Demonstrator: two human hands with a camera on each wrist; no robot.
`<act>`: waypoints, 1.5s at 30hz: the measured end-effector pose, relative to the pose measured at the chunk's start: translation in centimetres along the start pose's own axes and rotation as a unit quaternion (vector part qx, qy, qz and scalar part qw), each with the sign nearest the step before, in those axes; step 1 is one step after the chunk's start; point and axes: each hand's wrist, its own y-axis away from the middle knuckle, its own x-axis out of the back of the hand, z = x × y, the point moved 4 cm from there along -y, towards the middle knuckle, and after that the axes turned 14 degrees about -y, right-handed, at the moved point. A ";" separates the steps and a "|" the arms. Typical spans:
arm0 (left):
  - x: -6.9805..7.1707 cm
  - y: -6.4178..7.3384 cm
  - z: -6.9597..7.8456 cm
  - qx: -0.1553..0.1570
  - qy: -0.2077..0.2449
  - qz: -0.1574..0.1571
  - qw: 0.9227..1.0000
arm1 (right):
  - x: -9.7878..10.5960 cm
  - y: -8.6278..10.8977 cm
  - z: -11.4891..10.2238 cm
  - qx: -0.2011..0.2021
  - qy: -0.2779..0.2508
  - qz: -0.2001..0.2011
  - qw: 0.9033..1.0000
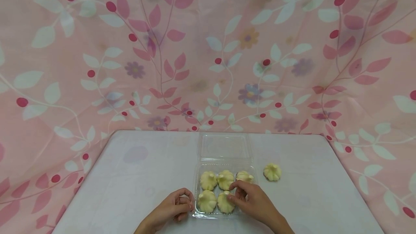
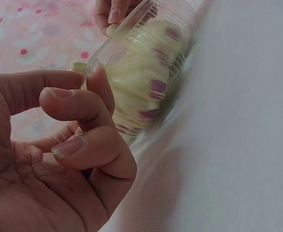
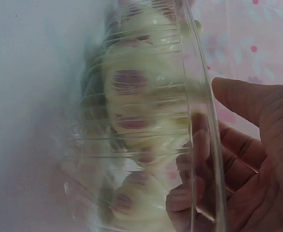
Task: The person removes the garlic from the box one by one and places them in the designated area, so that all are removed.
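Observation:
Five pale yellow garlic bulbs with purple streaks, among them the front left bulb [image 1: 207, 201], sit in a clear plastic container [image 1: 202, 216] with its lid [image 1: 225, 146] folded back. My left hand [image 1: 175, 205] pinches the container's left rim between thumb and finger, its other fingers loosely curled. Over the right side reaches my right hand [image 1: 255, 199]. Its thumb and fingertips are parted close to the stem of the front middle bulb [image 1: 225, 203]; in the right wrist view, fingers [image 3: 199, 140] show through the clear wall. The front right compartment is hidden behind this hand.
One more garlic bulb [image 1: 272, 172] lies on the table to the right of the container. The white table [image 1: 130, 180] meets a pink floral curtain [image 1: 195, 64] along its back edge.

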 end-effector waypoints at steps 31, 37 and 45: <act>0.0 0.1 0.1 0.005 0.001 0.003 1.000 | -1.0 0.0 0.4 -0.016 0.001 -0.008 1.000; 0.0 0.0 0.0 -0.002 0.000 -0.001 1.000 | -1.0 0.0 0.4 -0.007 -0.004 -0.008 1.000; 0.0 0.0 -0.1 -0.005 -0.001 -0.003 1.000 | -1.1 0.0 0.0 0.016 -0.021 -0.005 1.000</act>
